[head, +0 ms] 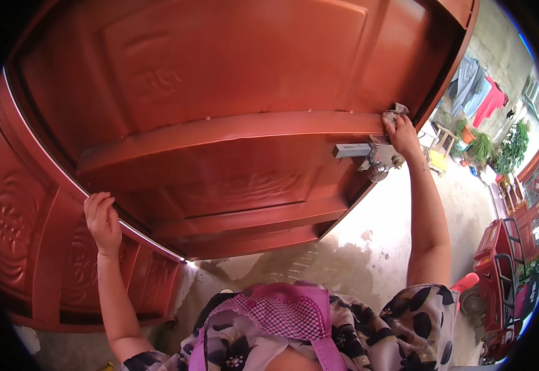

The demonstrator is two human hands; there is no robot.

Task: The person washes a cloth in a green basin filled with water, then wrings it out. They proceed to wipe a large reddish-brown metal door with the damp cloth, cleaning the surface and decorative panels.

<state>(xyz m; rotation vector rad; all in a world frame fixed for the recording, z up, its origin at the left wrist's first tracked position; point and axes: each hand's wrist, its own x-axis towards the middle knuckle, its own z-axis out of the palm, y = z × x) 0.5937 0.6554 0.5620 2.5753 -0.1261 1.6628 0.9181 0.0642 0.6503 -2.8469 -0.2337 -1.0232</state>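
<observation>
A large red metal door panel (232, 60) with embossed patterns spans the view before me. My right hand (402, 132) presses a crumpled grey cloth (397, 111) onto the right end of its horizontal crossbar (232, 129). Just below that hand sits a door lock (377, 160) with a grey box and a round knob. On the left, my left hand (103, 222) is raised at the edge of a second red door panel (12, 222), its fingers curled. Nothing shows in it, and its contact with the edge is unclear.
Wet patches mark the concrete floor (269, 271). To the right are hanging clothes (476, 90), potted plants (513, 148), a small chair with a yellow seat (438, 160) and a red three-wheeled vehicle (494, 278). A bright gap runs between the two panels.
</observation>
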